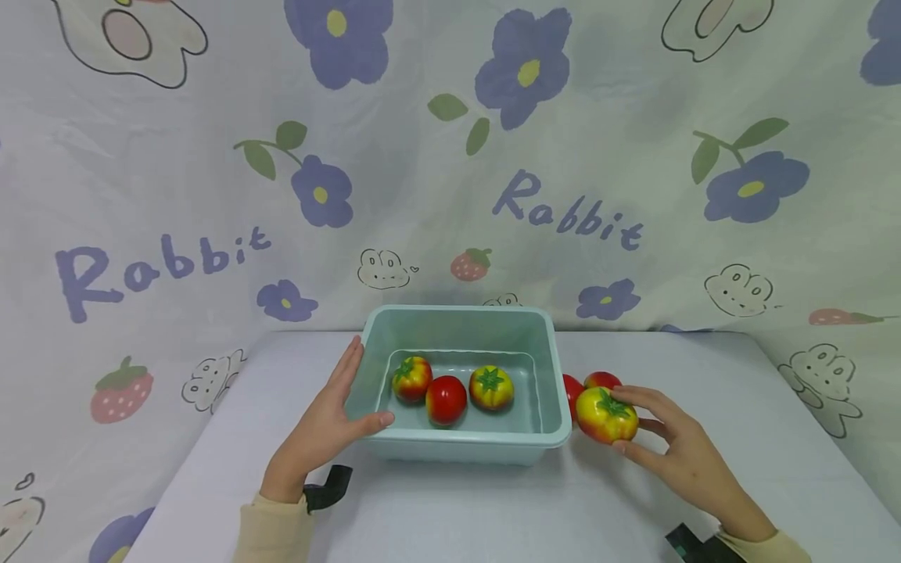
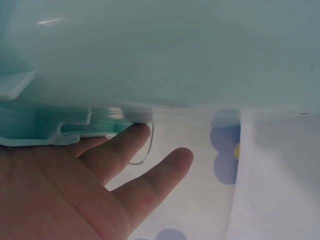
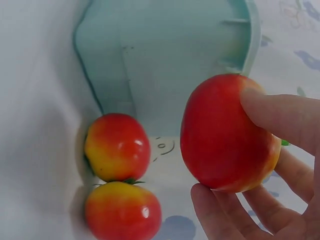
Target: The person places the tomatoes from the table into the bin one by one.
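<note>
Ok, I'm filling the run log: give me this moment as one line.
left hand: steadies pale green plastic tub | right hand: pinches red-yellow toy tomato beside tub | in tub: three tomatoes | on table: two more

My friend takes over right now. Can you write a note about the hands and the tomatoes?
Left hand: open, fingers flat against the left wall of the tub.
Right hand: pinches one tomato just outside the tub's right side.
Done: three tomatoes in the tub.
Left: the held one, plus two more on the table beside the tub's right wall.
</note>
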A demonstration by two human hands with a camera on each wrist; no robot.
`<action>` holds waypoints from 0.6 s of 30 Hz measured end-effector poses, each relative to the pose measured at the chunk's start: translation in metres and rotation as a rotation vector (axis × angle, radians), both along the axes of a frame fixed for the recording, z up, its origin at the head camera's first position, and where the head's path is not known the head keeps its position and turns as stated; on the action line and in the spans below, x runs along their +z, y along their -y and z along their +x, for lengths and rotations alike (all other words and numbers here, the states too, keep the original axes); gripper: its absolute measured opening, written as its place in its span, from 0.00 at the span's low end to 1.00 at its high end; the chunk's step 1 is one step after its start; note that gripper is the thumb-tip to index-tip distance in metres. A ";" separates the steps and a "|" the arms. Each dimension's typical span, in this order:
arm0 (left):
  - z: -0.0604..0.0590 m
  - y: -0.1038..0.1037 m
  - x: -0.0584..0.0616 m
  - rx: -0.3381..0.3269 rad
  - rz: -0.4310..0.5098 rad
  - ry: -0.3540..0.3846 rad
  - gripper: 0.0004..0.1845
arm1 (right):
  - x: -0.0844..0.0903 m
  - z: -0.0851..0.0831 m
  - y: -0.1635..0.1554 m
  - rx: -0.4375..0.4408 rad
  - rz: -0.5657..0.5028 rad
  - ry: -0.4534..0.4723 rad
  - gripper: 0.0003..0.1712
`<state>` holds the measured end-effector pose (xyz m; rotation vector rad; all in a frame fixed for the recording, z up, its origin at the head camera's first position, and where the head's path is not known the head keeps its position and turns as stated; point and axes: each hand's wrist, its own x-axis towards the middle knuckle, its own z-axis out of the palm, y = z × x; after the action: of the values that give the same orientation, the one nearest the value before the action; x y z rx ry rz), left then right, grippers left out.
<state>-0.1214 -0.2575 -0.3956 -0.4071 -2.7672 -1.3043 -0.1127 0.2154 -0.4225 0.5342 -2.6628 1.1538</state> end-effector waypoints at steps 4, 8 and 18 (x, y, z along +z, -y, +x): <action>0.000 0.000 0.000 0.000 -0.001 -0.003 0.59 | 0.003 0.000 0.002 -0.011 -0.020 -0.021 0.37; 0.000 -0.001 0.000 0.003 0.001 0.002 0.59 | 0.007 0.001 0.004 -0.002 -0.063 -0.032 0.38; 0.000 -0.001 0.001 0.009 -0.012 0.008 0.59 | 0.020 0.000 0.014 -0.003 -0.144 -0.058 0.39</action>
<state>-0.1214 -0.2564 -0.3950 -0.3906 -2.7813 -1.2917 -0.1123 0.2014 -0.4027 0.5289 -2.5072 1.2966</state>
